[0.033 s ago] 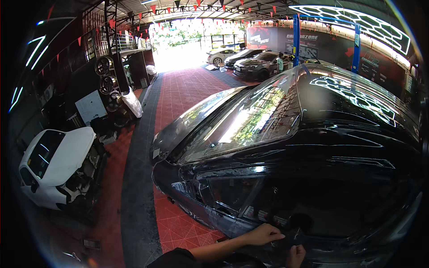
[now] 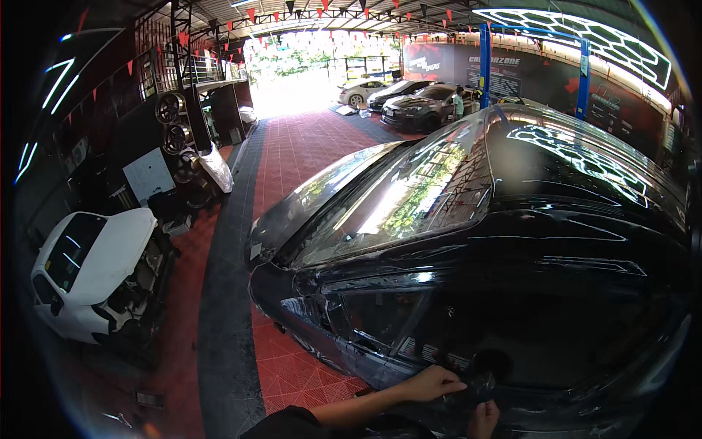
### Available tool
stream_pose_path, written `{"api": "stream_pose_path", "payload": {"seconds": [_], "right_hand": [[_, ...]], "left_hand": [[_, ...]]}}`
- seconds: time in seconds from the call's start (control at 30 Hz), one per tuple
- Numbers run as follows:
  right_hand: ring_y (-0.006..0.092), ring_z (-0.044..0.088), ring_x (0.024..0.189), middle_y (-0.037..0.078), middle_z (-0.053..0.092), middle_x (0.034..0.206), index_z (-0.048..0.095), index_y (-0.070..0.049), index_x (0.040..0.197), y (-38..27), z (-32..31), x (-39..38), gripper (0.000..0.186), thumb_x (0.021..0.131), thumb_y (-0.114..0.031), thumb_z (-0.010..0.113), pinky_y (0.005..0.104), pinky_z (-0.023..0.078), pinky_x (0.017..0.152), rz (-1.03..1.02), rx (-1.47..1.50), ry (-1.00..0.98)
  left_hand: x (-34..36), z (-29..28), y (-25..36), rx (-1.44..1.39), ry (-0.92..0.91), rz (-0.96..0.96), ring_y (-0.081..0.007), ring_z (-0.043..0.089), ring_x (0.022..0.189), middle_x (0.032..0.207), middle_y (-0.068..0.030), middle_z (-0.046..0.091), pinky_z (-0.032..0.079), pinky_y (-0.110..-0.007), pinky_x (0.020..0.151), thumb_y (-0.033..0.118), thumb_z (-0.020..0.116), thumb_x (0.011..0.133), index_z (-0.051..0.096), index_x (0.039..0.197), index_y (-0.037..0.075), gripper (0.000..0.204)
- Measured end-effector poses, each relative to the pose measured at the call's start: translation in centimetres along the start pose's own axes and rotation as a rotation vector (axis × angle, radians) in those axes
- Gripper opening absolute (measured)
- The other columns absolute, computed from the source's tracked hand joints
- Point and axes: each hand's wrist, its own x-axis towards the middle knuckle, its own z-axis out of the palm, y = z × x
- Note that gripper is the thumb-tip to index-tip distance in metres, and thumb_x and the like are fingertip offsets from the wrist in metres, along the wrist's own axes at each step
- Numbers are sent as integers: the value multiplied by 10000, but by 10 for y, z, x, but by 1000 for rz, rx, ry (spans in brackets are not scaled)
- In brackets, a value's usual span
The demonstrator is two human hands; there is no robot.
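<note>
A glossy black car (image 2: 578,234) fills the right side, its side window (image 2: 526,329) nearest me. Over the lower edge of that window my left hand (image 2: 435,383) is closed, thumb and fingers pinched together and pointing right. My right hand (image 2: 484,420) is just below and to the right, also closed in a pinch, with its wrist cut off by the lower edge. Between the two hands shows a thin see-through film (image 2: 480,383), dark against the car and hard to make out. Loose, wrinkled film-like edges run along the car's door mirror and window frame.
A white car (image 2: 110,256) with its front end stripped stands at left on the red and grey tiled floor (image 2: 289,161). Wheels (image 2: 175,139) hang on the left wall. Several cars (image 2: 420,106), a person (image 2: 458,104) and blue lift posts (image 2: 485,66) are farther back.
</note>
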Motion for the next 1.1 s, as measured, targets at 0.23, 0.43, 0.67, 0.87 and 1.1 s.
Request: {"api": "stream_pose_path", "payload": {"seconds": [0.23, 0.43, 0.67, 0.87, 1.1], "right_hand": [[4, 310, 614, -112, 389, 707, 468, -159, 756, 22, 3, 7, 321, 1035, -218, 616, 220, 213, 519, 86, 186, -73], [3, 315, 570, -116, 405, 678, 508, -162, 760, 12, 9, 4, 300, 1017, -209, 655, 219, 223, 494, 80, 110, 35], [31, 436, 637, -72, 526, 795, 581, -137, 915, 24, 4, 3, 174, 1033, -260, 618, 216, 330, 536, 71, 541, -103], [97, 591, 789, 14, 669, 989, 651, -68, 1164, 29, 5, -3, 217, 1037, -238, 608, 257, 486, 693, 192, 626, -139], [123, 613, 804, 28, 678, 1000, 649, -54, 1139, 38, 0, 1, 138, 1019, -119, 627, 272, 500, 699, 166, 422, -82]], "left_hand": [[3, -10, 16, -91, 19, 72, -79, 510, 644, 652, -42, 607, 429, -310, 596, 365, 657, 1007, 732, 927, -17, 398], [5, -7, 1, 28, -13, 50, -114, 489, 610, 626, -55, 573, 419, -336, 587, 358, 658, 1002, 720, 886, -11, 392], [0, -7, 12, -33, -2, 80, -144, 548, 626, 676, -104, 635, 455, -346, 633, 295, 680, 986, 747, 953, -1, 306], [-4, -6, 11, -40, -12, 72, -100, 500, 625, 660, -53, 618, 437, -306, 595, 339, 674, 997, 760, 1001, 24, 326], [-3, -4, 6, -25, -7, 74, -172, 590, 643, 685, -122, 649, 461, -350, 624, 341, 675, 983, 738, 968, -20, 367]]}}
